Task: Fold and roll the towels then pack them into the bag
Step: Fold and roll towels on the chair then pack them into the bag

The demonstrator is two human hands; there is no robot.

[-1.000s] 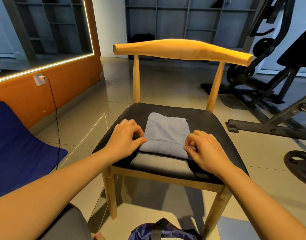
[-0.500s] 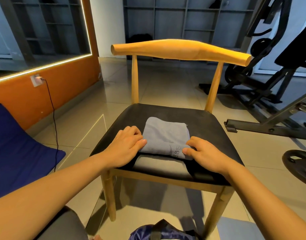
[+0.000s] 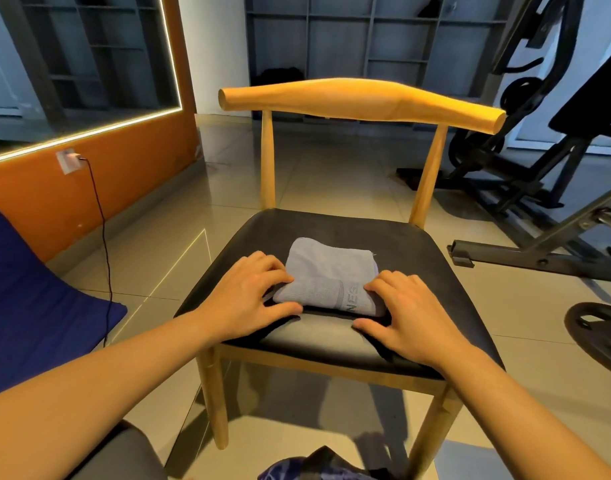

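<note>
On the black chair seat [image 3: 418,258], left hand [image 3: 248,296] and right hand [image 3: 408,313] clamp the grey towel [image 3: 328,271], half rolled; packing the bag [image 3: 318,467] comes later.

1. Moderate indoor light; the white LED strip edging the wall mirror [image 3: 89,133] glows, slightly blown out.
2. Glossy beige floor tiles [image 3: 318,174] show soft reflections; the tan wooden chair with black seat [image 3: 363,98] casts a shadow toward camera.
3. Wide-angle bowing at edges; centre sharp.
</note>
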